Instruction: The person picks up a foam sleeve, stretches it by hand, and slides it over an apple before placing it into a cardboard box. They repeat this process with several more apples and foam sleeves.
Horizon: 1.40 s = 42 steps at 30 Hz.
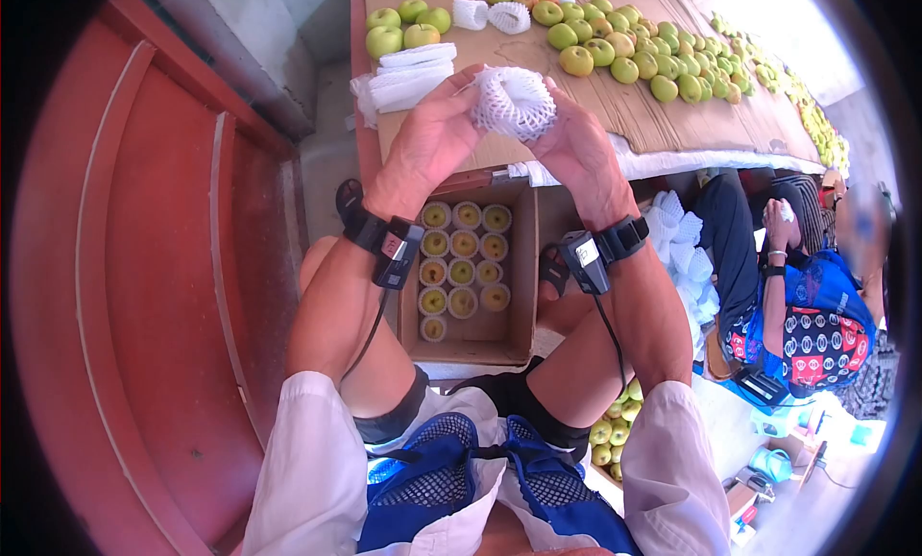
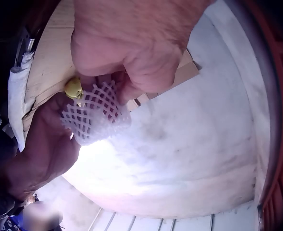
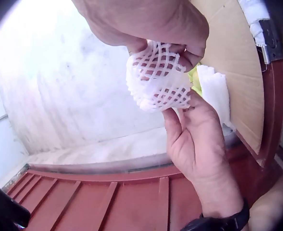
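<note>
A white foam fruit net (image 1: pixel 515 105) is held up between both hands above the table edge, its mesh spread into a round cup. My left hand (image 1: pixel 437 133) grips its left side, thumb and fingers at the rim. On the opposite side my right hand (image 1: pixel 578 151) holds it with fingers reaching inside the mesh. In the left wrist view fingers show through the lattice of the net (image 2: pixel 98 113), and no fruit is seen within. The right wrist view shows the same net (image 3: pixel 158 79) stretched between the two hands.
Flat stacked foam nets (image 1: pixel 413 76) and many green apples (image 1: pixel 663 61) lie on the cardboard-covered table (image 1: pixel 499 52). Below stands a carton (image 1: pixel 523 268) with rows of netted apples. More foam nets (image 1: pixel 687 249) and another person (image 1: pixel 797 297) are at right. A red door (image 1: pixel 154 268) is left.
</note>
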Available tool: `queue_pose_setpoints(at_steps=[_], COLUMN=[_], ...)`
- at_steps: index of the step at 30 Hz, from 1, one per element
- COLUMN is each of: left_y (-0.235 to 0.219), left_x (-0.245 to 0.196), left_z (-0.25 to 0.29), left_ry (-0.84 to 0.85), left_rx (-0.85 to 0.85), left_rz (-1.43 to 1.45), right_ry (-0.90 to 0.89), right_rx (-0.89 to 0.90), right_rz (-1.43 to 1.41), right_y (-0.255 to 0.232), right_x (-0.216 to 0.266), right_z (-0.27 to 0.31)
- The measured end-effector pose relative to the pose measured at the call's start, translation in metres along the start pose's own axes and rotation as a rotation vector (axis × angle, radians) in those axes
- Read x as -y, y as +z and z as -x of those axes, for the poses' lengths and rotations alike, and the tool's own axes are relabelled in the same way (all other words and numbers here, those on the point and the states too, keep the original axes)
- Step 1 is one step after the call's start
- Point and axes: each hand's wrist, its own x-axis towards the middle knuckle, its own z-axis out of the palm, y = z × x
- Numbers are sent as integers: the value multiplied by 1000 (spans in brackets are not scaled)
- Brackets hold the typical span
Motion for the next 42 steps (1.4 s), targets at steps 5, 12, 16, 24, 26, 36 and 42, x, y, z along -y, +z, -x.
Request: queue_pose_setpoints(at_steps=[5, 12, 16, 24, 26, 36, 42], left_y=[-3, -3, 3, -5, -4, 2, 18], left_x=[3, 4, 3, 0, 1, 0, -4], left_z=[1, 1, 2, 2, 2, 6, 12], left_ry=[-88, -71, -69, -72, -77, 136, 78], left_rx=[-74, -56, -55, -125, -130, -378, -274], left_rz=[-141, -117, -123, -214, -238, -858, -1033], right_ry=[16, -47, -59, -21, -11, -155, -383], right_rx=[30, -70, -94, -30, -18, -162, -191], right_rz=[31, 284, 379, 298, 261, 508, 844], right_y=[4, -3, 6, 2, 4, -5, 1], right_x=[0, -6, -4, -5, -5, 1, -2], right_z=[3, 1, 7, 2, 2, -4, -2])
